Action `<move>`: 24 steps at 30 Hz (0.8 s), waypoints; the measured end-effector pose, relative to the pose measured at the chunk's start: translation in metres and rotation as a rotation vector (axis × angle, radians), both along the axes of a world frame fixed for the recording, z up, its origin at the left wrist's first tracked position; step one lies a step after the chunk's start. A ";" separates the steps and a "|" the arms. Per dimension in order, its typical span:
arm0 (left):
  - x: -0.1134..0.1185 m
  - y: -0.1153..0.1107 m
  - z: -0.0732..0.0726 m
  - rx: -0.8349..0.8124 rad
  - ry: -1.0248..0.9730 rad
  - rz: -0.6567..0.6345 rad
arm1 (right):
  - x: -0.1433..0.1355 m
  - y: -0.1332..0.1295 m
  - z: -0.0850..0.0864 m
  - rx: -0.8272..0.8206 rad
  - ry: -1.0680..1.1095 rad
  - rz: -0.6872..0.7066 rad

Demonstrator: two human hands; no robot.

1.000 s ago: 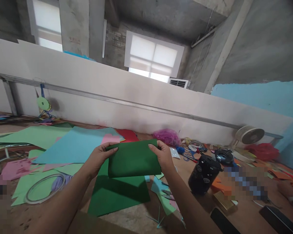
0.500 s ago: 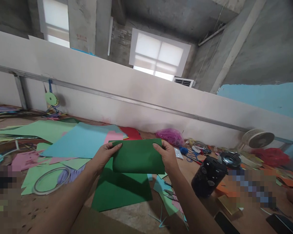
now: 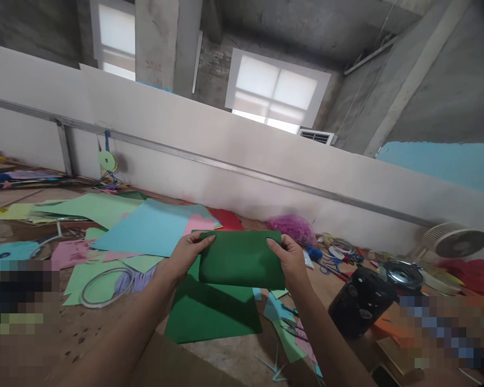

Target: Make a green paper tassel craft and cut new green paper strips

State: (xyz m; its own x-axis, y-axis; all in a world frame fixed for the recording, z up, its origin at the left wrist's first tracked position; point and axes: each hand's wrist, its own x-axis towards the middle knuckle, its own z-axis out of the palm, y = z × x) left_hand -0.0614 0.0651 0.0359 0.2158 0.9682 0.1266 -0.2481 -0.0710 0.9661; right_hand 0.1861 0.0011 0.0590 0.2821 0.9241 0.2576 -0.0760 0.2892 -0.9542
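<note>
A dark green sheet of paper point(image 3: 242, 260), folded over, is held up between my two hands. My left hand point(image 3: 191, 252) pinches its upper left corner, thumb on the near face. At the upper right corner my right hand point(image 3: 292, 260) grips it the same way. Just below, a second flat green sheet point(image 3: 218, 317) lies on the table, partly in the shadow of the held one. My fingers behind the folded paper are mostly hidden.
A light blue sheet point(image 3: 145, 228) and light green sheets point(image 3: 84, 209) lie at the left, near a white ring point(image 3: 105, 306). Scissors point(image 3: 292, 325) rest on paper scraps at the right. Beyond them stand a black cylinder point(image 3: 361, 301) and a fan point(image 3: 454, 239). A pink bag point(image 3: 292, 228) sits by the white partition point(image 3: 210, 156).
The view has turned slightly left, so everything appears shifted right. Both hands keep the same hold on the folded green paper.
</note>
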 end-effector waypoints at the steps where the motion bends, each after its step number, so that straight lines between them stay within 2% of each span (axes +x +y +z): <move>1: 0.000 0.000 0.000 0.002 0.001 0.001 | 0.000 0.001 -0.001 0.005 -0.004 -0.003; 7: 0.001 -0.002 0.000 -0.004 -0.037 -0.021 | 0.002 0.002 -0.002 0.037 -0.032 -0.016; 24: 0.001 0.002 -0.004 -0.022 -0.072 -0.049 | 0.003 0.001 0.000 -0.047 0.052 -0.016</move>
